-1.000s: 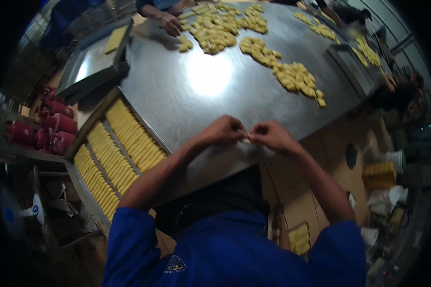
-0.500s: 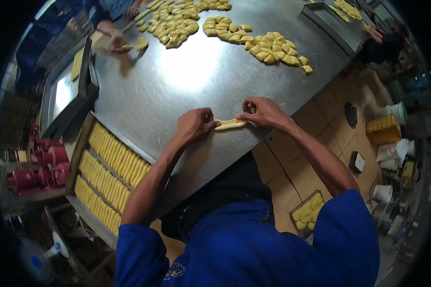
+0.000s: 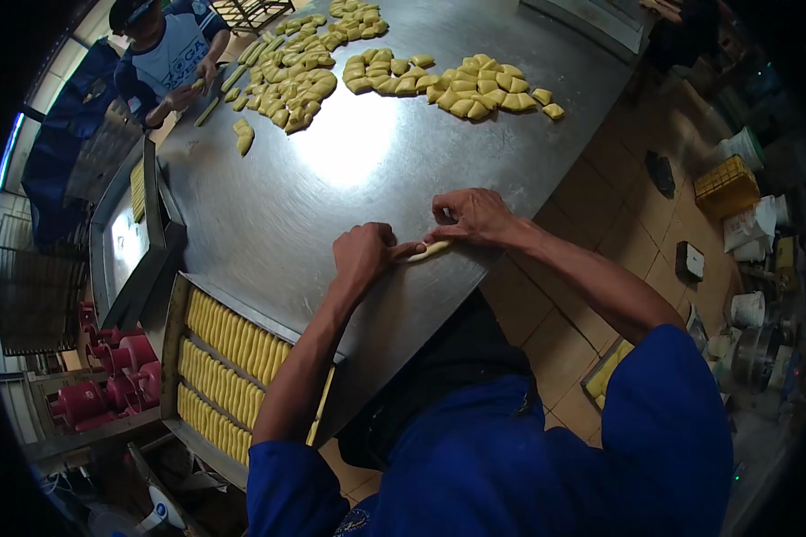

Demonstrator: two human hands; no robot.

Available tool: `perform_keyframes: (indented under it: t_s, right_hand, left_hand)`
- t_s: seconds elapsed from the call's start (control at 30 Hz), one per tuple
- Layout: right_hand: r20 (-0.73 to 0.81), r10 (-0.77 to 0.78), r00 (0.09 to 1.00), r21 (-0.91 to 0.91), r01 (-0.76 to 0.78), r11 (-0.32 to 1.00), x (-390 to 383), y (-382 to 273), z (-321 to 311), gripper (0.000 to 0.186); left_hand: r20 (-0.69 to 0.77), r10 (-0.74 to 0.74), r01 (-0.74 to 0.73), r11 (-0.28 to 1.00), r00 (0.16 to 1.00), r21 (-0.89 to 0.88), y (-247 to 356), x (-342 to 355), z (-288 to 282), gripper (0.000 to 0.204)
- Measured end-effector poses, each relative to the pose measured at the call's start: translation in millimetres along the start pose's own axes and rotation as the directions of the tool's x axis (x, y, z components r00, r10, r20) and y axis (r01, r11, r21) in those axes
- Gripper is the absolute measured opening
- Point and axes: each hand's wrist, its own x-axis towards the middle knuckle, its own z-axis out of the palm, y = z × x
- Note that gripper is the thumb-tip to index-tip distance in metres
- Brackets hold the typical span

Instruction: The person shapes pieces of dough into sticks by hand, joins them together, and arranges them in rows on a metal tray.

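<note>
A thin strip of yellow dough point(image 3: 432, 251) lies near the edge of the metal table point(image 3: 269, 215) in front of me. My left hand point(image 3: 364, 255) pinches its left end with thumb and fingers closed. At the other end, my right hand point(image 3: 475, 215) is closed on the dough, its thumb and fingertips close to my left thumb. My fingers cover part of the strip. Left of my left forearm, a metal tray point(image 3: 175, 313) holds rows of thin dough sticks point(image 3: 233, 327) laid side by side.
Dough pieces point(image 3: 291, 85) lie in clusters across the far table, more point(image 3: 482, 87) toward the right. At the far left a person point(image 3: 166, 67) handles dough beside another tray point(image 3: 157, 192). Pink gas cylinders point(image 3: 121, 371) stand lower left. A yellow crate point(image 3: 725, 186) sits on the right-hand floor.
The dough strip has gone from flat and wider to narrower, and my hands have drawn closer together along it. My view has shifted, and the far person's hand has pulled back from the table.
</note>
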Motion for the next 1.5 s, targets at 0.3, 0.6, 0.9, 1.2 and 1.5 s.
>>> perform_keyframes:
  t_s: [0.3, 0.6, 0.9, 1.2, 1.5]
  right_hand:
    - [-0.055, -0.038, 0.998, -0.019, 0.037, 0.999, 0, 10, 10, 0.051]
    - [-0.059, -0.040, 0.997, -0.036, 0.038, 0.999, 1, 4, 5, 0.044]
    - [0.010, 0.001, 1.000, -0.022, -0.001, 1.000, 6, 1, -5, 0.048]
    - [-0.010, 0.023, 1.000, -0.067, -0.023, 0.997, 9, -2, -2, 0.054]
    - [-0.500, 0.351, 0.792, 0.361, -0.178, 0.915, 35, 80, -14, 0.031]
  left_hand:
    - [0.029, -0.007, 0.008, 0.999, 1.000, -0.053, 1, 1, -6, 0.068]
    - [0.041, 0.031, -0.032, 0.999, 0.999, 0.025, -2, 13, -12, 0.065]
    - [0.072, 0.058, -0.064, 0.995, 0.996, 0.082, -2, 17, -12, 0.066]
    - [-0.030, 0.071, -0.068, 0.993, 0.997, 0.093, 0, 12, -12, 0.065]
    - [-0.089, -0.014, 0.009, 0.998, 0.996, -0.059, -18, 8, -4, 0.067]
